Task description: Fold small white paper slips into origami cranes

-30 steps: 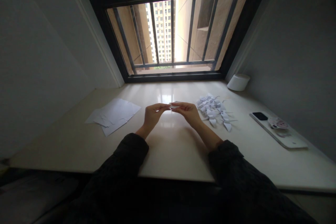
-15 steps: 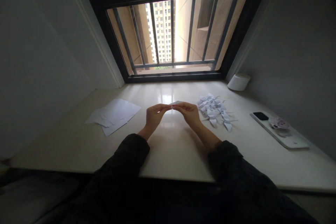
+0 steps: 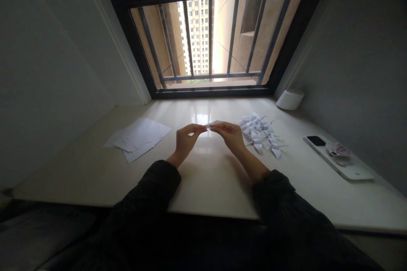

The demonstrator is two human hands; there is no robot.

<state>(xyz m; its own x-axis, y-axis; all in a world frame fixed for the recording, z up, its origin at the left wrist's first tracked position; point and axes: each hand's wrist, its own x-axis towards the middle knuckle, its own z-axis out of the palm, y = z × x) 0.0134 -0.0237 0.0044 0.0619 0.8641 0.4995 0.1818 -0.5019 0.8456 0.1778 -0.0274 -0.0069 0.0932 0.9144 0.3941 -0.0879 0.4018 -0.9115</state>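
Note:
Between my fingertips is a small piece of folded white paper (image 3: 212, 123), held up over the middle of the sill. My left hand (image 3: 188, 136) pinches its left end, thumb and fingers closed. My right hand (image 3: 229, 134) grips the other side, and its fingers hide much of the paper. Just beyond my right hand lies a pile of folded white paper pieces (image 3: 257, 130), which look like small origami birds. Off to the left of my left hand, flat sheets of white paper (image 3: 144, 135) lie in a loose, overlapping stack.
A pale, glossy sill (image 3: 203, 182) spreads under my forearms. On the right lies a white phone (image 3: 352, 169) with a round grip on its back. A white cylindrical object (image 3: 290, 99) stands in the far right corner. Behind is a barred window (image 3: 210, 91).
My fingertips have moved slightly apart, and more of the folded paper shows between them. The pile, the sheets and the phone stay where they were.

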